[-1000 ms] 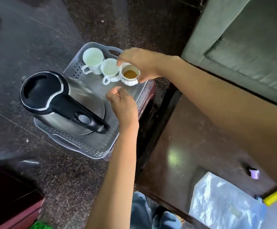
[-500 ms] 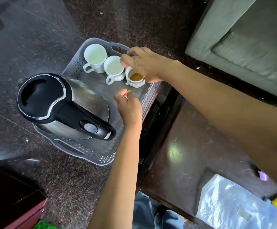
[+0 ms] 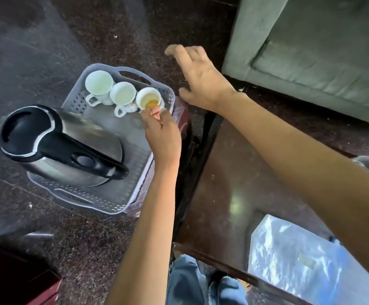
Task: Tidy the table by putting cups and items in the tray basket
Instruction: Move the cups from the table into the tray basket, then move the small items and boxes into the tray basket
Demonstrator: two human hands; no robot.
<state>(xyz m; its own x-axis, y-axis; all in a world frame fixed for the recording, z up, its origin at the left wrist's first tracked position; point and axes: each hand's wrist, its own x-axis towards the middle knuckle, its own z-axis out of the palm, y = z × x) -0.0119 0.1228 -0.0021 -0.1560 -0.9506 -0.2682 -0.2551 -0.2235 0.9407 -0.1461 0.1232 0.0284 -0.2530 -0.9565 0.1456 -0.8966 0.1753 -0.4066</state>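
A grey perforated tray basket (image 3: pixel 77 100) holds a steel kettle with a black lid and handle (image 3: pixel 53 139). Along its far end stand three white cups in a row: an empty one (image 3: pixel 98 82), a second empty one (image 3: pixel 123 94), and a cup with a little tea (image 3: pixel 148 99) at the right corner. My left hand (image 3: pixel 162 137) reaches over the tray's right side, fingertips pinched on the near side of the tea cup, which looks slightly tilted. My right hand (image 3: pixel 201 80) hovers to the right of the tray, fingers spread, holding nothing.
The tray rests on a dark red stool (image 3: pixel 182 119) on a speckled dark floor. A dark brown table (image 3: pixel 234 172) lies to the right with a shiny plastic bag (image 3: pixel 300 249) on it. A green sofa (image 3: pixel 311 51) fills the upper right.
My right hand let go of the tea cup and lifted away to the right, opening. My left hand moved forward and took hold of that cup's near side.
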